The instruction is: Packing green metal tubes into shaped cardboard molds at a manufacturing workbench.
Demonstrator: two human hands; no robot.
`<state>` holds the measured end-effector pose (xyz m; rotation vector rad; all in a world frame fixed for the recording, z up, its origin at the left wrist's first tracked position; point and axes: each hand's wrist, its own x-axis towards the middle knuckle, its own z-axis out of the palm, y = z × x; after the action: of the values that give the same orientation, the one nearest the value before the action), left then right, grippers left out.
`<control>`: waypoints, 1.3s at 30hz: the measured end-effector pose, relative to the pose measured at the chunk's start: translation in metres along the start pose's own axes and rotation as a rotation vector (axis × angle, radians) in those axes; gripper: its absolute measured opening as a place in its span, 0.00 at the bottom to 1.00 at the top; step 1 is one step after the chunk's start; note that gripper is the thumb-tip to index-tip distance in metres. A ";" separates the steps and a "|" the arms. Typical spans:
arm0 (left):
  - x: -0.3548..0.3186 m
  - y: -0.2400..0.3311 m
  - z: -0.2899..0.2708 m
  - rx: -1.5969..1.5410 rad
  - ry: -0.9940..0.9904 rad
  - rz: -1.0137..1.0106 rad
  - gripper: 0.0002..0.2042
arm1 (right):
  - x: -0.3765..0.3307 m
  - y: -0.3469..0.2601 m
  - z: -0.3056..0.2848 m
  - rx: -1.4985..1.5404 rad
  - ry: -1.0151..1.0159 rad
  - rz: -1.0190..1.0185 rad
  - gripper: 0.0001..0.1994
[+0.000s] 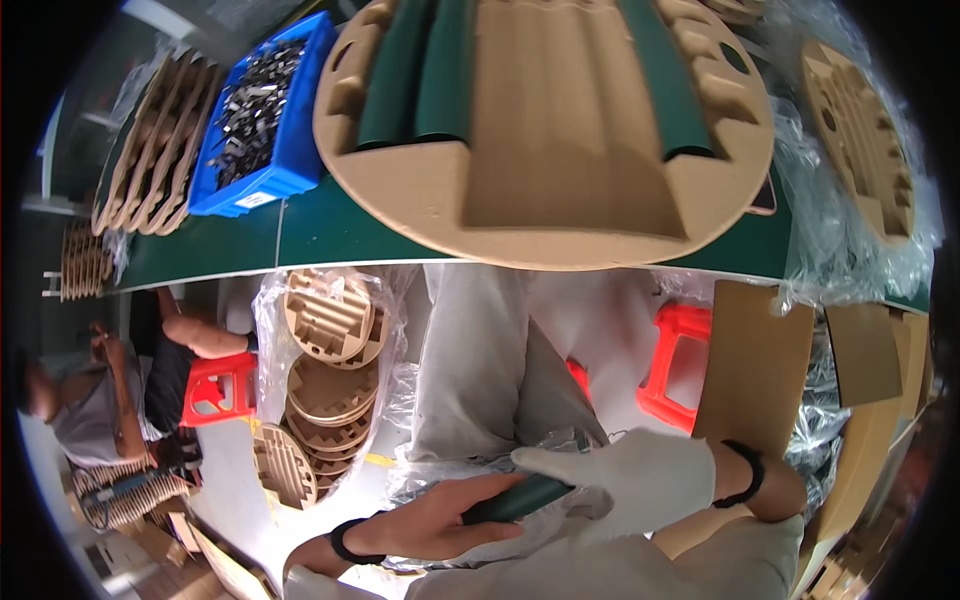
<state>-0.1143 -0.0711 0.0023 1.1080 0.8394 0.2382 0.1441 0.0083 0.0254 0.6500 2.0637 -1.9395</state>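
My left hand (440, 520), bare with a black band at the wrist, grips a dark green tube (520, 497) low in the view, over my lap. My right hand (620, 480), in a white glove, closes around the same tube's upper end and clear plastic wrap (470, 470) that surrounds it. On the green table stands a large round moulded pulp tray (560, 190). Two green tubes (415, 75) lie in its left grooves and another green tube (665, 80) lies in a groove on the right.
A blue bin (300, 150) of small dark metal parts and a row of pulp trays (150, 150) sit at the table's left. Bagged pulp trays (330, 390) stand on the floor. Red stools (675, 365) and cardboard sheets (755, 365) are right. Another person (110, 400) sits at left.
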 end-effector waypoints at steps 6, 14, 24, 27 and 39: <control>0.004 0.013 -0.002 0.083 -0.024 0.077 0.25 | 0.005 -0.006 -0.003 0.061 0.004 0.024 0.45; -0.034 0.074 -0.042 -0.536 0.098 0.303 0.28 | 0.000 0.011 0.004 0.299 0.589 -0.168 0.32; 0.045 0.270 -0.093 0.135 0.513 0.564 0.17 | 0.025 0.043 0.015 0.183 0.430 -0.067 0.32; 0.081 0.273 -0.119 0.234 0.578 0.491 0.16 | 0.046 0.055 0.038 -0.076 0.382 -0.247 0.34; 0.162 0.275 -0.179 0.726 0.885 0.538 0.13 | 0.041 0.052 0.055 -0.212 0.192 -0.096 0.29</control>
<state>-0.0676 0.2693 0.1282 1.9584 1.4541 0.9758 0.1252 -0.0378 -0.0443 0.7252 2.4176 -1.7307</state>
